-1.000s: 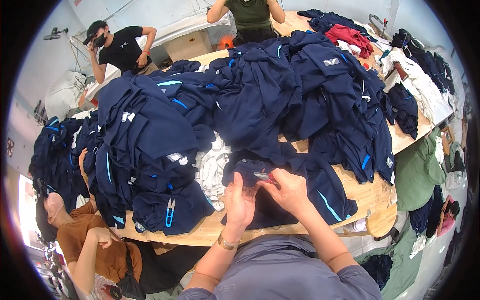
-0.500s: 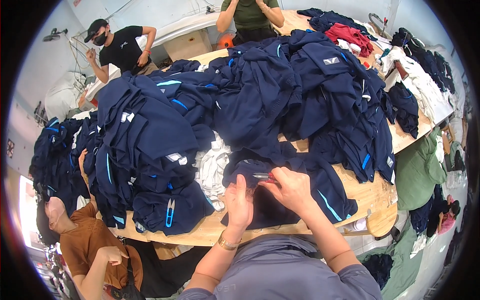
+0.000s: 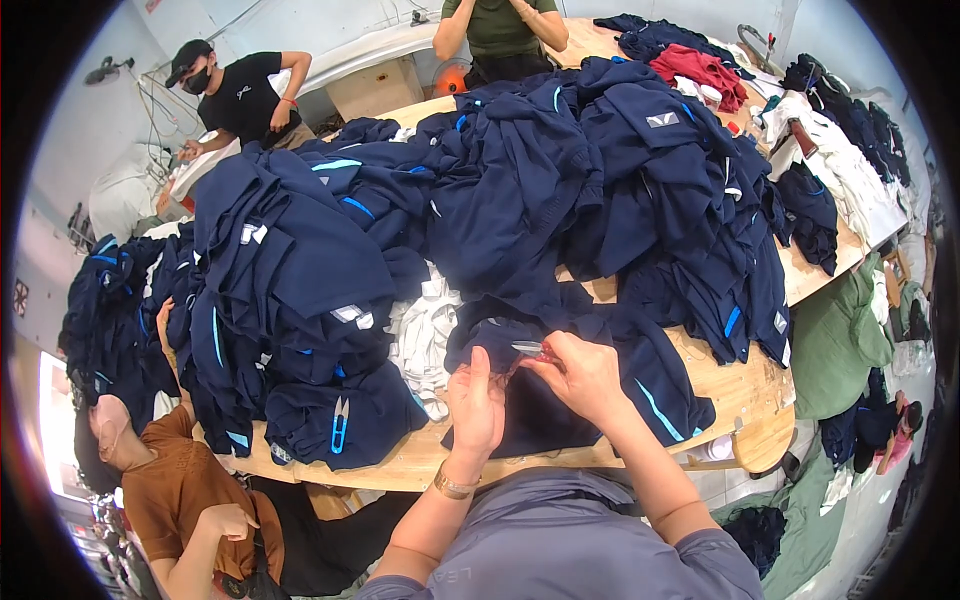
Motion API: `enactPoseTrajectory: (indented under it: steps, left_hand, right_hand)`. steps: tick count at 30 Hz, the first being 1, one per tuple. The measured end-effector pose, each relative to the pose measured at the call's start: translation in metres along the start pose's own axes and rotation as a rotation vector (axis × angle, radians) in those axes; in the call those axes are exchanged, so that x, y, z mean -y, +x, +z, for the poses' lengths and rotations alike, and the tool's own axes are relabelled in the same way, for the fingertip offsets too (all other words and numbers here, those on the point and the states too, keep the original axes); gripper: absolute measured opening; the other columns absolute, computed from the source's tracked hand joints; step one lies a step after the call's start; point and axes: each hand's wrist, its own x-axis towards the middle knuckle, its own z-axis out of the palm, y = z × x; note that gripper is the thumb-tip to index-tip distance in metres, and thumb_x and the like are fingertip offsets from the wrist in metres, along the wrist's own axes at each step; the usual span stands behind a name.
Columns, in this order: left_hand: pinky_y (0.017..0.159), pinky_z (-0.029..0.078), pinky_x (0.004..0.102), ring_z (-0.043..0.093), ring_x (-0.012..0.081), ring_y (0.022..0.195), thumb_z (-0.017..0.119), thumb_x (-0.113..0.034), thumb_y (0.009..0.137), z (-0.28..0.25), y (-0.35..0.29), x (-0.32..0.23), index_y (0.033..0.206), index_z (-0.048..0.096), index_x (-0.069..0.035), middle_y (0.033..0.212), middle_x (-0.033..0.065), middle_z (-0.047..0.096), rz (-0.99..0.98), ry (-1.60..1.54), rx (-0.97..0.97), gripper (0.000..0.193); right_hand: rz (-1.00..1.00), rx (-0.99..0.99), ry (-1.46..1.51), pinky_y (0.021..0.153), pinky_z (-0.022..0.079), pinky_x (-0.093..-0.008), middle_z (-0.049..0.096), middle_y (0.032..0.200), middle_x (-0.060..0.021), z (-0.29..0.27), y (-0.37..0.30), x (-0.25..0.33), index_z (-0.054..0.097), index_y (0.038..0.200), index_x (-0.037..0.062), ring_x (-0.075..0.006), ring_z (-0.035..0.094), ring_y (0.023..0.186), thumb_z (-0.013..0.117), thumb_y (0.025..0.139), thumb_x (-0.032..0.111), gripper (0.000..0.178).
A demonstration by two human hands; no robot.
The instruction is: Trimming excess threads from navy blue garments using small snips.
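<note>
My right hand (image 3: 585,382) is closed around a pair of red-handled thread snips (image 3: 526,348), whose metal blades point left over dark cloth. Facing it, my left hand (image 3: 477,412) grips the edge of a navy garment (image 3: 540,425), thumb up and the other fingers partly hidden. The garment lies spread at the table's near edge, with a light-blue stripe on its right part. White cloth pieces (image 3: 425,340) are heaped just left of it. Further left, blue-handled thread snips (image 3: 340,428) rest on folded navy cloth.
Tall piles of navy garments (image 3: 510,190) cover much of the wooden table (image 3: 765,425). A person in brown (image 3: 200,500) stands close on my left; others in black (image 3: 245,95) and green (image 3: 500,28) are across the table. Green cloth (image 3: 840,350) hangs at the right.
The snips in my right hand have turned slightly and their blades show differently. My left hand has barely moved. The person in black has lowered a hand.
</note>
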Motion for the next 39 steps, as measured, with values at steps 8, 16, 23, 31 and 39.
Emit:
enactPoseTrajectory:
  steps: [8,16,23,31,39]
  left_hand:
    - [0.085,0.048,0.0303,0.061,0.0153,0.092,0.043,-0.031,0.096,0.003,-0.002,-0.001,0.104,0.059,-0.001,0.102,0.008,0.064,-0.015,0.009,-0.006,0.036]
    - [0.087,0.046,0.0313,0.059,0.0156,0.095,0.042,-0.031,0.096,0.007,-0.001,-0.002,0.105,0.06,-0.002,0.103,0.0074,0.063,0.002,-0.016,0.002,0.035]
    - [0.089,0.045,0.0309,0.057,0.0195,0.102,0.04,-0.032,0.096,-0.001,-0.004,0.008,0.097,0.059,0.0,0.104,0.0118,0.062,0.027,0.028,0.061,0.037]
    - [0.094,0.045,0.0367,0.051,0.0316,0.113,0.039,-0.033,0.096,0.013,0.007,-0.022,0.103,0.055,0.005,0.106,0.0155,0.059,-0.171,-0.286,-0.044,0.041]
    - [0.09,0.047,0.0331,0.054,0.0287,0.111,0.043,-0.027,0.096,0.006,0.008,-0.019,0.106,0.056,0.004,0.108,0.0156,0.06,-0.143,-0.231,0.042,0.035]
  right_hand:
    - [-0.022,0.013,-0.04,0.045,0.042,-0.0296,0.056,0.061,-0.0072,0.0,0.003,0.0,0.051,0.071,0.0054,-0.0229,0.057,0.05,0.074,0.071,0.023,0.029]
    - [0.243,-0.025,0.363,0.043,0.037,-0.0246,0.05,0.055,-0.0055,0.002,0.0,0.004,0.049,0.073,0.0039,-0.0125,0.046,0.045,0.072,0.077,0.023,0.03]
    - [0.348,-0.035,0.593,0.046,0.037,-0.0219,0.053,0.059,-0.004,0.019,0.001,0.029,0.053,0.079,-0.0003,-0.0038,0.043,0.051,0.069,0.075,0.007,0.018]
    - [0.144,0.788,0.927,0.052,0.04,-0.0205,0.055,0.061,-0.002,-0.007,-0.021,0.04,0.057,0.078,-0.0011,-0.0039,0.049,0.058,0.072,0.073,0.008,0.018]
    - [0.173,0.096,0.324,0.043,0.039,-0.0266,0.052,0.056,-0.0071,-0.001,-0.007,0.015,0.049,0.073,0.0039,-0.0185,0.049,0.043,0.07,0.078,0.023,0.029]
